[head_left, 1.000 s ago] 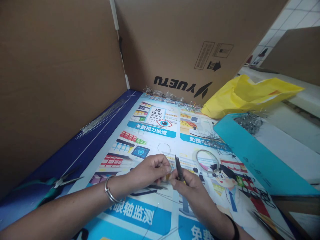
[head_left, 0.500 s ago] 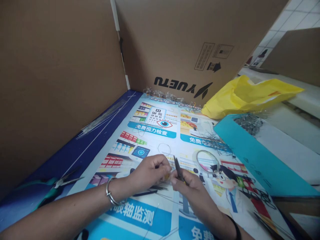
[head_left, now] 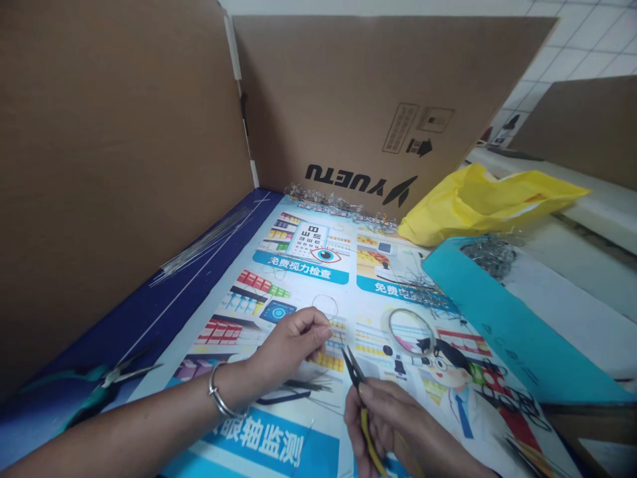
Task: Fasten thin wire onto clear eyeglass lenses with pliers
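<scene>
My left hand (head_left: 303,338) is closed in a pinch above the printed mat; whatever sits between its fingertips is too small to make out. Yellow-handled pliers (head_left: 354,372) are in my right hand (head_left: 385,425), their dark, narrow jaws slightly parted and pointing up toward the left fingertips, with a gap between. Just beyond the left hand lies a thin wire ring (head_left: 326,296). Several dark wire pieces (head_left: 313,387) lie under the left wrist. A larger pale wire coil (head_left: 432,337) rests farther right.
Green-handled pliers (head_left: 99,385) lie at left, below a bundle of straight wires (head_left: 199,249). Cardboard panels (head_left: 318,99) wall the back and left. At right are a yellow bag (head_left: 448,212), a turquoise box (head_left: 502,325) with a wire heap (head_left: 490,257), and dark loops (head_left: 522,398).
My right hand has drawn back toward me and right with the yellow-handled pliers, away from the left fingertips. The pliers' handles now show. My left hand stays pinched, and the view has tilted up slightly.
</scene>
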A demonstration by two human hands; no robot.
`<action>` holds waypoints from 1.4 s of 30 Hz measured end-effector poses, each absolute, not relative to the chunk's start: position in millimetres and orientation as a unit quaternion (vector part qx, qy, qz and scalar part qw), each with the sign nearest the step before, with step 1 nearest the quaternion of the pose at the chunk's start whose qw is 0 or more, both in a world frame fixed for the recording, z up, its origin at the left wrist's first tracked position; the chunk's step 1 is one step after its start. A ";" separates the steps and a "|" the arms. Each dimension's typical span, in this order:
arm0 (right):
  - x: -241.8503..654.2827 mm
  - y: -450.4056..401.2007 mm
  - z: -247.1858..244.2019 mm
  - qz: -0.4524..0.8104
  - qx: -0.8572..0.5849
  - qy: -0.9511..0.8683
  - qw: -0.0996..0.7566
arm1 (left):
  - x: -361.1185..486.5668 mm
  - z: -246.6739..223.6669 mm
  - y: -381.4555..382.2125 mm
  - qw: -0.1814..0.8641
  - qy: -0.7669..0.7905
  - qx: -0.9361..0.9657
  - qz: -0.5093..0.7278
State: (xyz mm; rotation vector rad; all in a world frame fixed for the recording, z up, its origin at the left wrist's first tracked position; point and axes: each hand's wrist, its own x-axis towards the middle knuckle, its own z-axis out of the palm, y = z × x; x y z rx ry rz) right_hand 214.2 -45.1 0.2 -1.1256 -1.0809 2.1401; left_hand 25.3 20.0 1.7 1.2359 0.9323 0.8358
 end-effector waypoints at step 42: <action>212.2 -46.6 -4.6 0.717 -0.463 -0.483 0.195 | 31.9 1.6 11.1 0.773 0.356 0.362 0.381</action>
